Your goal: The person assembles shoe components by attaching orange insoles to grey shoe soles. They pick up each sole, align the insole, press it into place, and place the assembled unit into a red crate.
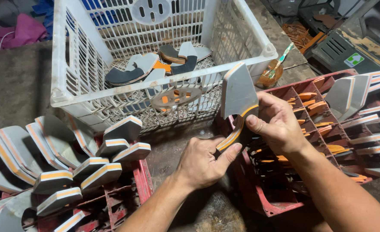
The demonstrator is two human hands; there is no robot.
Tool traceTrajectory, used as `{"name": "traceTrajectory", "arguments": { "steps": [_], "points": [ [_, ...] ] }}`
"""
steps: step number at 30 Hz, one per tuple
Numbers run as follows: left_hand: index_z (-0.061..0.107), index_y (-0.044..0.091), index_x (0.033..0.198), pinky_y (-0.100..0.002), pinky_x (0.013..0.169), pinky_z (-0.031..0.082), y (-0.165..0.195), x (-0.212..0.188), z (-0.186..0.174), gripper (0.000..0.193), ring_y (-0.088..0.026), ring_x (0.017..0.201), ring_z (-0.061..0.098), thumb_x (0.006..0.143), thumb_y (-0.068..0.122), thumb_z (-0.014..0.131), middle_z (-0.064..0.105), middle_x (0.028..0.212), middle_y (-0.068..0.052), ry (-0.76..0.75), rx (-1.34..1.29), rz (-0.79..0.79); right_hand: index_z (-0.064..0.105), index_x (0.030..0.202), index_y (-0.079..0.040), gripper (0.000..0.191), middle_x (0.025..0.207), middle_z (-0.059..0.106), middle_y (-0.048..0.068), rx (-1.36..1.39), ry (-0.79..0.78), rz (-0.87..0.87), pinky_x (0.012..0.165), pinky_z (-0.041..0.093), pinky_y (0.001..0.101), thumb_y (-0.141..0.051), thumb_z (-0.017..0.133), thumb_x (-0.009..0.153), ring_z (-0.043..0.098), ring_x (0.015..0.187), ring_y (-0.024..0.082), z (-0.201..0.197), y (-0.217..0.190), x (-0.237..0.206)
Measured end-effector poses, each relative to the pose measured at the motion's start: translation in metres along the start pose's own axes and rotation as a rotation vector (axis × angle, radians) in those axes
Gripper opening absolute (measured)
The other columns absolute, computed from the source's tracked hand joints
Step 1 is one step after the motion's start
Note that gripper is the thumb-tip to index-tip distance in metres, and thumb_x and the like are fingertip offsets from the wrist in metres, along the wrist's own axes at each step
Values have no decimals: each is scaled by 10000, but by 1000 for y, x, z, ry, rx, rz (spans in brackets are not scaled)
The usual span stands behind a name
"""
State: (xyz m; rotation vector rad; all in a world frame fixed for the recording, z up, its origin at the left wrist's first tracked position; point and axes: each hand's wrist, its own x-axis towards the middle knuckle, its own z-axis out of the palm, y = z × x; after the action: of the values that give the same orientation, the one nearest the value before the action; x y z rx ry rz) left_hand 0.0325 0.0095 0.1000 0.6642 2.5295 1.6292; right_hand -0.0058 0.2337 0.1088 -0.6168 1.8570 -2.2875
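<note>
Both my hands hold one grey foam sole piece [238, 92] with an orange and white layered edge, upright just in front of the white plastic basket [69, 96]. My right hand [278, 124] grips its lower right side, thumb pressed on the curved edge. My left hand [203, 161] is below it, thumb and fingers pinching the lower orange-edged strip [229, 139], which bends away from the piece.
The basket holds several dark and grey foam cut-outs [155, 68]. A red crate [140, 180] at the left stands full of upright grey sole pieces. Another red crate [310, 86] at the right holds orange scraps and more grey pieces. A green box [344, 53] sits at the far right.
</note>
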Motion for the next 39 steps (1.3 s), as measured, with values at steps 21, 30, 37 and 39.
{"name": "traceTrajectory", "arguments": {
  "steps": [21, 30, 37, 39],
  "points": [
    [700, 15, 1166, -336, 838, 615, 4, 2, -5, 548, -273, 943, 767, 756, 308, 915, 752, 1072, -130, 221, 149, 429, 562, 983, -55, 289, 1145, 702, 205, 227, -152, -37, 980, 593, 474, -85, 840, 908, 715, 1045, 290, 9, -10, -3],
    [667, 3, 1238, -340, 883, 612, -2, 2, -5, 525, -290, 1014, 770, 792, 203, 858, 747, 1149, -167, 239, 88, 369, 575, 1250, 65, 515, 1286, 644, 244, -1361, 146, -624, 1089, 462, 513, 43, 746, 765, 610, 1238, 419, 0, -85, -12],
    [644, 7, 1299, -374, 924, 591, -6, 1, 2, 596, -360, 1097, 712, 755, 147, 841, 656, 1282, -242, 272, 106, 353, 581, 1289, 19, 437, 1249, 676, 109, -660, 599, -469, 808, 571, 300, -16, 586, 854, 702, 1092, 186, -33, -132, -49],
    [617, 2, 1323, -389, 953, 583, -6, 1, 2, 592, -373, 1143, 699, 777, 112, 818, 644, 1309, -229, 299, 88, 379, 593, 1293, 6, 440, 1220, 696, 87, -585, 410, -318, 827, 576, 291, -32, 612, 855, 703, 1068, 161, -18, -135, -46]
  ]
}}
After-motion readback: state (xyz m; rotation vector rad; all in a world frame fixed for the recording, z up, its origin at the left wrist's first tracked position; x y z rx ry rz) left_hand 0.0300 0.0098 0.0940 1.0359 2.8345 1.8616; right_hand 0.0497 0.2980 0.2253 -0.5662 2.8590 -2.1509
